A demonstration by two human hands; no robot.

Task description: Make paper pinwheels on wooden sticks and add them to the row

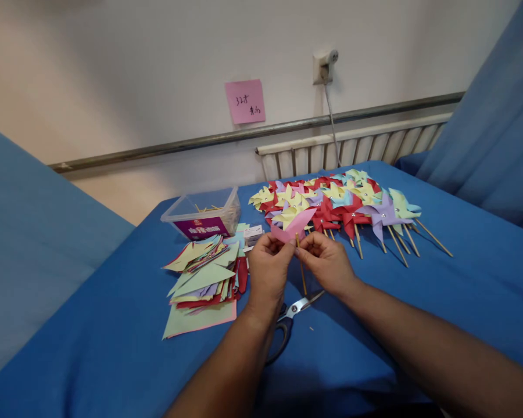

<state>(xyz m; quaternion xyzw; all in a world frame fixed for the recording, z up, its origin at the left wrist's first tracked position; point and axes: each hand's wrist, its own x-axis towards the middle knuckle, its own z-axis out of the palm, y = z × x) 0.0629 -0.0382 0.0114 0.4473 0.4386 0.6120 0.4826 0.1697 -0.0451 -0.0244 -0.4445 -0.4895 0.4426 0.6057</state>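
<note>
A pink paper pinwheel [300,223] on a thin wooden stick [303,276] is between my hands over the blue-covered table. My left hand [268,267] is closed on the pinwheel's left side, thumb against the stick's top. From the right, my right hand [326,261] pinches at the same spot, its fingertips close to the left thumb. The stick hangs down below the fingers. What lies behind the fingertips is hidden. Beneath my hands, scissors [294,307] with dark handles lie with their blades apart, partly covered by my left wrist.
Finished pinwheels [353,215] in several colours lie in rows at the back right. Cut coloured paper sheets [204,278] are piled at left, before a clear plastic box [230,212] holding sticks. A small card box [253,234] sits beside the pile. Blue curtains [497,116] hang on both sides.
</note>
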